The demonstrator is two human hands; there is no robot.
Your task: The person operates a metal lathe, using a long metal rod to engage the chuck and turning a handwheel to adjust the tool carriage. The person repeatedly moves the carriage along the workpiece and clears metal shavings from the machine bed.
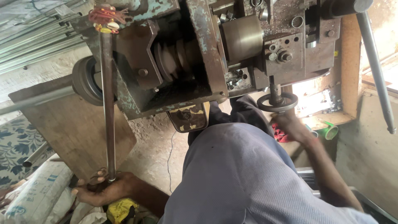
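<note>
1. The person's left hand (103,190) is wrapped around the lower end of a long steel lever rod (108,108), its grip clamped on the rod near the tip.
2. The rod rises almost straight up the frame to the top of a worn, green-painted machine (195,54). There a bundle of red and yellow rubber bands (107,17) is wound around it.
3. The right hand (290,124) sits just below a small black handwheel (277,102) on a vertical spindle at the machine's right side. Its fingers reach up to the rim, but whether the grip is closed on the wheel or only touching it cannot be told from this angle.
4. Between the two hands, the machine shows a stepped pulley (176,58) in an open recess, and beside it a smooth steel cylinder (242,37).
5. As for progress, both hands are placed on the controls, yet no workpiece can be made out at the working end, so how far the job has gone cannot be judged. Small metal rings (297,21) lying on top of the machine may be finished pieces, though that is only a guess.
6. Around the machine:
   - a stack of metal tubes (37,39) at upper left;
   - a wooden board (78,128) under the rod;
   - white sacks (39,195) by the left hand;
   - a green plastic fitting (331,132) to the right.
</note>
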